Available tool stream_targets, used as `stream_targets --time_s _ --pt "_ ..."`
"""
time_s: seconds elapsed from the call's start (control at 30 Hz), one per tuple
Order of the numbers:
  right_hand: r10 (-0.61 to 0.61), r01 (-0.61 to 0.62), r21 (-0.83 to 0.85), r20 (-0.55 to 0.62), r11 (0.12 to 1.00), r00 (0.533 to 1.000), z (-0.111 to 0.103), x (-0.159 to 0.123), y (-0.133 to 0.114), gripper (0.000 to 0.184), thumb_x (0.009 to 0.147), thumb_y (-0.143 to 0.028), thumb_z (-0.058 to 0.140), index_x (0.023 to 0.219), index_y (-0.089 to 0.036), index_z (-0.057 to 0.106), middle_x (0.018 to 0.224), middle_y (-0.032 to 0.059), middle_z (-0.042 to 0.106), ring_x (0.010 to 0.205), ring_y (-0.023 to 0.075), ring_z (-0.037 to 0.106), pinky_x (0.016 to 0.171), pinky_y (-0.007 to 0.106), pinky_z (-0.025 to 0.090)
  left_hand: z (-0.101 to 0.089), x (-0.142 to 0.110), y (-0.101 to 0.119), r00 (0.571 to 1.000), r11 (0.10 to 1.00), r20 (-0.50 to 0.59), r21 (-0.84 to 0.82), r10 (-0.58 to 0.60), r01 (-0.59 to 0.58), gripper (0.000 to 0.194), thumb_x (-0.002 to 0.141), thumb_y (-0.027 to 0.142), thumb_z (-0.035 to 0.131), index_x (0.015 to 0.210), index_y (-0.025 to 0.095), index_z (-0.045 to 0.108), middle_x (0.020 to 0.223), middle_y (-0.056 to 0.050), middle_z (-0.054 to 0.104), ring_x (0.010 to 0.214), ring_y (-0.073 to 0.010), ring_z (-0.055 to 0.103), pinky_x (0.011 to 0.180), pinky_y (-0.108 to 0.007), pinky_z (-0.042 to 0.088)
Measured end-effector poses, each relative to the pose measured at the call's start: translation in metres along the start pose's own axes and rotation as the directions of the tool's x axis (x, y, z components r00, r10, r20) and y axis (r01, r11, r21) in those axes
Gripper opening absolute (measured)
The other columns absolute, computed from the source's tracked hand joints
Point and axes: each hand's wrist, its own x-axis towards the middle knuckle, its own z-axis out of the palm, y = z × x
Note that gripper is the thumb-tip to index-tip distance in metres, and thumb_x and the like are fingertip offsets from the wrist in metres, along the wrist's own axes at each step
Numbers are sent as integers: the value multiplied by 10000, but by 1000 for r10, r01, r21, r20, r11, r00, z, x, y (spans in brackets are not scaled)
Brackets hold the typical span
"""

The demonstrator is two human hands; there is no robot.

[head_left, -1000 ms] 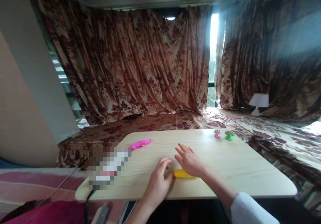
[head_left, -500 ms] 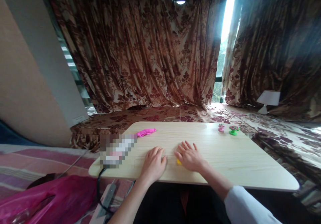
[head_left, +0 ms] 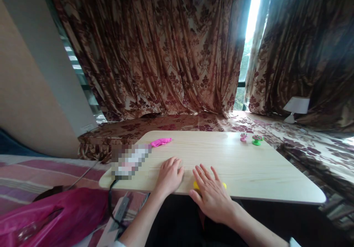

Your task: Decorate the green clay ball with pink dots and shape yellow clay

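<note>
Pale wood-grained table (head_left: 249, 173) with rounded corners; pink strip (head_left: 161, 142) laid at far left; pixelated object (head_left: 132, 161) placed at left, black cord (head_left: 110, 199) draped off edge; small pink ornament (head_left: 243, 137) and green one (head_left: 257, 141) set near far right corner; yellow piece (head_left: 224, 185) near front edge, partly covered by right hand (head_left: 211, 195).

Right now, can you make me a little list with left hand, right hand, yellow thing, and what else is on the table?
left hand: resting on the table, fingers bent
right hand: spread over the yellow piece
yellow piece: mostly hidden under that hand
far left: pink piece, blurred-out object
far right: small pink figure, green figure
</note>
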Motion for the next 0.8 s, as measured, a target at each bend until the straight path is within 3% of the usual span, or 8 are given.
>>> stream_targets --time_s 0.07,0.2,0.33,0.43,0.53,0.63,0.7,0.8 --pt "51 -51 -11 -8 999 999 2 15 8 623 892 -541 159 1360 -162 318 1400 109 339 1335 233 145 1067 457 28 0 0 0 1000 1000 5 11 5 -5 311 845 303 411 1106 203 546 1163 -79 535 1112 -215 462 963 -357 329" --pt "224 -222 -28 62 975 973 6 72 45 592 893 -532 168 1277 -172 440 1389 129 352 1318 266 198 1029 518 118 3 2 -1 1000 1000 8 17 7 -7 312 844 301 411 1111 210 546 1168 -74 534 1121 -215 459 962 -355 333" --pt "258 -256 -31 59 966 964 4 101 65 551 913 -477 162 1305 -172 399 1433 121 264 1330 249 160 1031 511 117 4 2 -3 1000 1000 5 9 4 -4 304 846 301 409 1105 220 548 1174 -64 532 1122 -215 458 958 -356 336" --pt "152 -151 -28 41 988 988 1 80 50 545 909 -486 188 1329 -189 367 1449 84 233 1342 217 115 1059 456 78 3 2 -2 1000 1000 11 3 2 -2 307 847 295 410 1111 218 545 1174 -67 530 1125 -215 454 961 -359 331" --pt "15 -15 -10 16 1000 1000 -1 36 20 567 902 -505 196 1350 -187 337 1421 77 305 1343 207 110 1072 435 57 1 1 -1 1000 1000 10 -1 -4 4 312 847 295 410 1117 209 541 1173 -74 528 1125 -211 452 963 -357 326" --pt "-39 39 9 11 999 999 -2 1 -4 594 896 -523 183 1380 -190 273 1424 69 299 1344 202 106 1079 427 34 0 0 0 1000 1000 6 3 -13 13 312 848 300 408 1114 207 540 1173 -76 527 1122 -207 453 971 -358 317" --pt "-22 22 8 1 1000 1000 -1 -4 -10 607 894 -531 172 1384 -184 264 1429 75 285 1343 213 115 1077 435 22 0 0 0 1000 1000 10 9 -10 10 313 851 302 402 1116 206 538 1174 -77 526 1124 -207 452 973 -359 314" --pt "52 -52 -9 -18 999 998 3 19 1 604 897 -525 158 1344 -165 345 1392 104 355 1334 235 147 1066 458 31 0 0 0 1000 1000 18 17 0 0 315 853 306 398 1118 206 536 1179 -78 523 1129 -210 448 969 -356 318"
